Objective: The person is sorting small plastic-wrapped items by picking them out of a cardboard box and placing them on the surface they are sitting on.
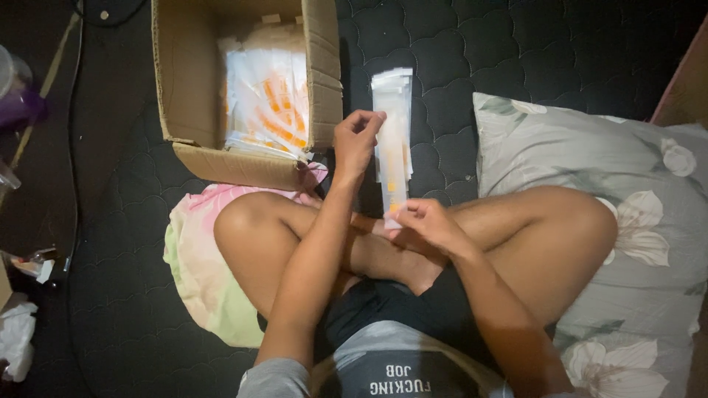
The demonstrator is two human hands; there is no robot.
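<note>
I sit cross-legged on a dark quilted mattress [413, 44]. My left hand [357, 140] pinches the upper part of a long clear plastic packet with orange contents [394, 147]. My right hand [428, 221] holds the packet's lower end just above my crossed legs. The packet stands upright between both hands, over a small stack of similar clear packets [391, 85] lying on the mattress. An open cardboard box [184, 81] to the left holds several more clear-and-orange packets [265, 99].
A grey floral pillow [634, 169] lies at my right. A pink and green pillow [199, 265] sits under my left knee. Crumpled white tissue [16, 339], a purple-tinted container [18, 96] and a black cable [74, 133] are at the far left.
</note>
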